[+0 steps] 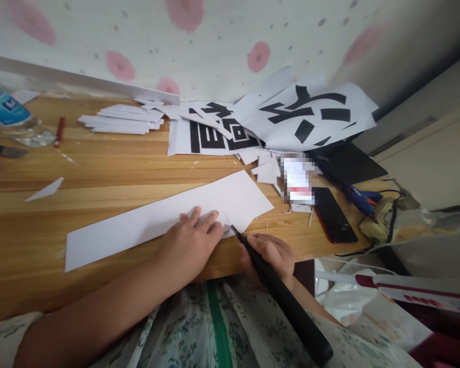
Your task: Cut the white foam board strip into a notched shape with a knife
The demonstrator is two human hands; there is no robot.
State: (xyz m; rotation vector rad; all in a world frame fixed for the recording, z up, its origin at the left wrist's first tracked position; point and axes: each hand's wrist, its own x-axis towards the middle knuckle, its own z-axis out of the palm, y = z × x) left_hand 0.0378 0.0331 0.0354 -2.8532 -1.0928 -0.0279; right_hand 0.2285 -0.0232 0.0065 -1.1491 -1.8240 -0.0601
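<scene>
– At the near edge of the desk, what lies under the left hand?
– A long white sheet, set slantwise on the wood. The hand rests flat on its near edge with the fingers spread; its grip is released and the palm only presses down.
– And the right hand?
– Its grip is clenched round a black knife, just off the desk edge. The handle runs back toward the person's lap, and the thin blade tip meets the sheet just beside the left fingertips.
– What lies farther off?
– Behind the sheet, printed sheets with bold black characters are heaped against the wall, with a stack of cut white strips to their left. A dark phone lies to the right, well apart from the hands. A plastic bottle stands at the far left, and a small paper scrap sits alone on the wood.
</scene>
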